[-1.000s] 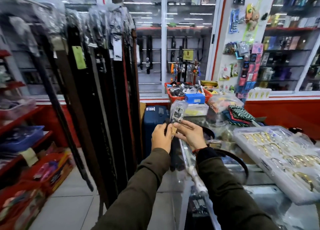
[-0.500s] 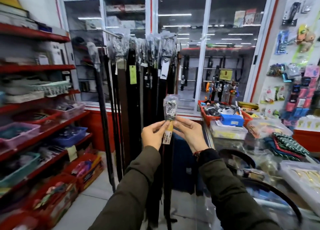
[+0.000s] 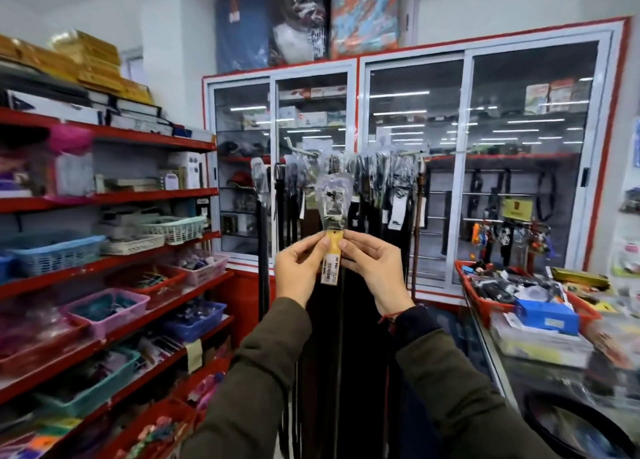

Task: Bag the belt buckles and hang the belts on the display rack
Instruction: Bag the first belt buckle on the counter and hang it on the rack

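I hold a dark belt (image 3: 341, 320) upright in front of me, its strap hanging straight down. Its metal buckle (image 3: 333, 204) sits inside a clear plastic bag, with a yellow price tag (image 3: 331, 264) just below. My left hand (image 3: 301, 268) pinches the belt at the tag from the left. My right hand (image 3: 375, 271) pinches it from the right. Behind the buckle stands the display rack (image 3: 408, 154), a metal rail with several bagged belts hanging from it.
Red shelves (image 3: 114, 289) with coloured baskets run along the left. A glass counter (image 3: 502, 365) with a red tray (image 3: 485, 299) and boxes is at the right. Glass cabinets (image 3: 460, 168) fill the back wall. A black belt loop (image 3: 568, 420) lies at the bottom right.
I have raised the bagged belt higher and closer to the rack rail. My view has tilted upward and to the left, so the rack now sits straight ahead.
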A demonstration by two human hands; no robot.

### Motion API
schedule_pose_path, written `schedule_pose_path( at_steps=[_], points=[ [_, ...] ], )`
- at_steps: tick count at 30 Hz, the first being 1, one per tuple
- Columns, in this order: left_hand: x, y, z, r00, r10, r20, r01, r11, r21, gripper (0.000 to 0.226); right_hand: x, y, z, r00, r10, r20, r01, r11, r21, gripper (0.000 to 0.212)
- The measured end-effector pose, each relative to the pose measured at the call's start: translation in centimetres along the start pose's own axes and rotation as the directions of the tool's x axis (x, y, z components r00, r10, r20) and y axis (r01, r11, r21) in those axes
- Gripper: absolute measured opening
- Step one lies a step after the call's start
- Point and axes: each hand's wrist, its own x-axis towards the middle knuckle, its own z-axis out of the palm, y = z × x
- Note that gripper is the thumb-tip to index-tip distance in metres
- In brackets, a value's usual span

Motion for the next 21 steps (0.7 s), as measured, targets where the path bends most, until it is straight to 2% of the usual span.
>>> schedule_pose_path(
  at_steps=[3, 8, 13, 16, 21],
  points=[
    [2.2, 2.5, -1.5, 0.995, 0.061, -0.083, -0.064, 0.997, -0.035, 0.014, 2.0, -1.3, 3.4, 0.999, -0.028, 0.028, 0.027, 0.999, 0.033, 0.017],
    [5.4, 5.6, -3.1, 0.981, 0.113, -0.158, -0.121, 0.992, -0.043, 0.02, 4.6, -3.4, 7.5, 0.998, -0.031, 0.048, 0.029, 0.999, 0.045, 0.015],
    [6.9, 7.4, -3.6, 0.994, -0.003, -0.114, -0.011, 0.992, -0.123, 0.019, 6.2, -4.1, 9.4, 0.999, 0.044, -0.022, -0.043, 0.998, 0.039, 0.026],
    [7.2, 8.0, -3.7, 0.997, -0.048, -0.062, 0.036, 0.981, -0.19, 0.018, 6.6, -4.1, 9.7, 0.998, 0.031, -0.048, -0.029, 0.998, 0.049, 0.025],
    [8.0, 8.6, -3.7, 0.995, -0.066, -0.07, 0.045, 0.964, -0.261, 0.027, 7.5, -4.8, 10.3, 0.999, -0.001, -0.047, 0.004, 0.999, 0.051, 0.022]
  ],
)
